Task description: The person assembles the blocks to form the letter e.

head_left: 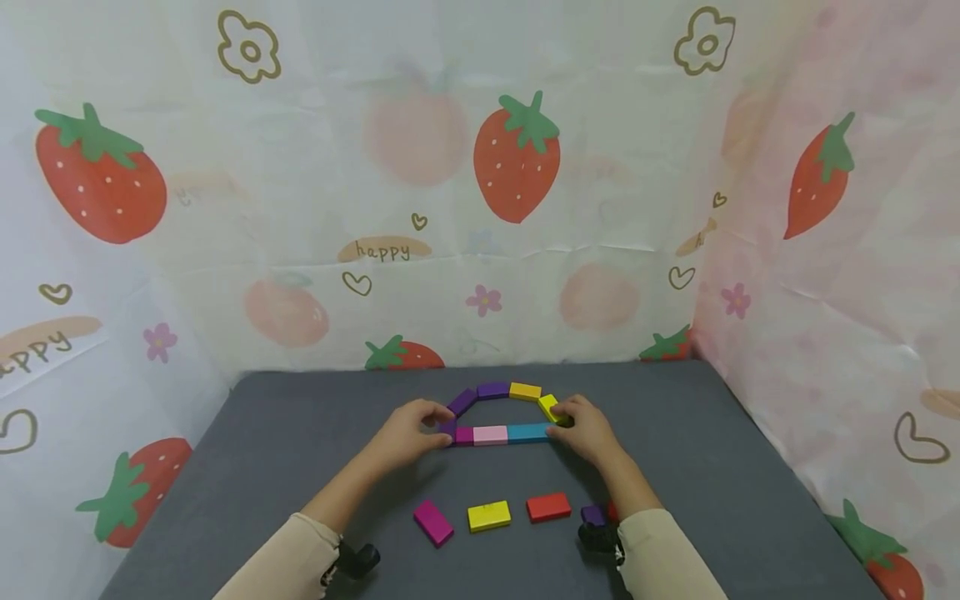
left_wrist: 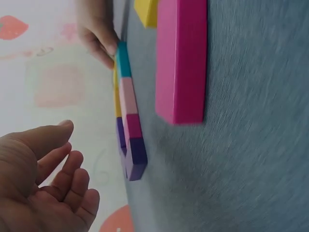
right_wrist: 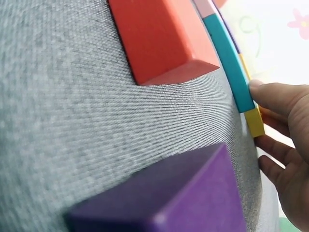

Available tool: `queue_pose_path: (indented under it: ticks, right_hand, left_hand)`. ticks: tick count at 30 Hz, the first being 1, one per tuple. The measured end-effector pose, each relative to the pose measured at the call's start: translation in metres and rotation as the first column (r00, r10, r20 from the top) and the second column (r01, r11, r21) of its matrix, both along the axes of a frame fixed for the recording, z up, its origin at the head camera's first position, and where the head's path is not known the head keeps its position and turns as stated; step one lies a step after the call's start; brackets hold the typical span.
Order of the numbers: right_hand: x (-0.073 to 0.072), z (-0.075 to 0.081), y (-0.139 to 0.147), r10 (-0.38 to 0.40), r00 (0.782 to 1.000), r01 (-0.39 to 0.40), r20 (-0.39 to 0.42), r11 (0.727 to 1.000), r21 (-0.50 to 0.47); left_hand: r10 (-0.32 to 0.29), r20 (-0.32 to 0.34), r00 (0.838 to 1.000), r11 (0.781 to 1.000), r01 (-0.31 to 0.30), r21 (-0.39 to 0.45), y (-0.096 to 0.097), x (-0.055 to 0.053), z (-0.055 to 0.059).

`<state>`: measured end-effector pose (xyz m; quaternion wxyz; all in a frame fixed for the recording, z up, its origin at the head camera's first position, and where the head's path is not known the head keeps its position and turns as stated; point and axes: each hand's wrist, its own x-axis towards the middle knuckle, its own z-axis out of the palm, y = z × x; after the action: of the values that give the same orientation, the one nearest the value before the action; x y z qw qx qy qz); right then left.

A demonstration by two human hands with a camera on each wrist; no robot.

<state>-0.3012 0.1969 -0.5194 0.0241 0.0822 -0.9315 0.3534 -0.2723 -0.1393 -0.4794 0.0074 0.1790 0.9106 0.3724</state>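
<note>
Wooden-looking blocks form a closed half-ring on the grey table. Its straight front side has a purple block (head_left: 448,427), a magenta block (head_left: 465,436), a pink block (head_left: 491,435) and a blue block (head_left: 528,432). Behind them curve purple blocks (head_left: 493,390) and yellow blocks (head_left: 525,391). My left hand (head_left: 411,433) is beside the purple left end; the left wrist view shows its fingers loosely bent, apart from the blocks. At the other end my right hand (head_left: 588,429) pinches the end yellow block (right_wrist: 254,123), its thumb against the blue block's end.
Nearer me lie a loose magenta block (head_left: 433,523), a yellow block (head_left: 488,517), a red block (head_left: 548,507) and a purple block (head_left: 592,515). Another red block (head_left: 612,511) is partly hidden by the right wrist. A strawberry-print cloth (head_left: 450,317) stands around the table (head_left: 300,450).
</note>
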Motion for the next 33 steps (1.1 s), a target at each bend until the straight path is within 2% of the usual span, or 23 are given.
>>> queue_pose_path:
  ticks: [7, 12, 19, 25, 29, 33]
  right_hand:
    - [0.001, -0.002, -0.001, 0.005, 1.0, -0.005, -0.016, 1.0, -0.002]
    - [0.001, -0.004, -0.001, 0.01, 1.0, -0.01, -0.013, 1.0, 0.007]
    - [0.001, 0.0, 0.0, 0.009, 1.0, -0.009, -0.013, 1.0, 0.003]
    - [0.001, 0.0, 0.0, 0.009, 1.0, -0.009, -0.012, 1.0, 0.022]
    - [0.002, 0.0, 0.0, 0.012, 1.0, -0.012, -0.009, 1.0, 0.024]
    - [0.003, 0.0, 0.0, 0.01, 1.0, -0.01, -0.01, 1.0, 0.022]
  left_hand:
    - [0.05, 0.009, 0.999, 0.998, -0.05, 0.031, -0.006, 0.029, 0.003]
    - [0.096, 0.018, 0.995, 0.994, -0.097, 0.055, -0.012, 0.045, 0.003]
    - [0.152, 0.082, 0.985, 0.985, -0.158, 0.075, -0.015, 0.061, 0.0]
    - [0.17, 0.138, 0.976, 0.98, -0.182, 0.083, -0.017, 0.075, -0.008]
    - [0.17, 0.148, 0.974, 0.978, -0.185, 0.095, -0.018, 0.083, -0.013]
    - [0.184, 0.147, 0.972, 0.974, -0.2, 0.102, -0.016, 0.086, -0.018]
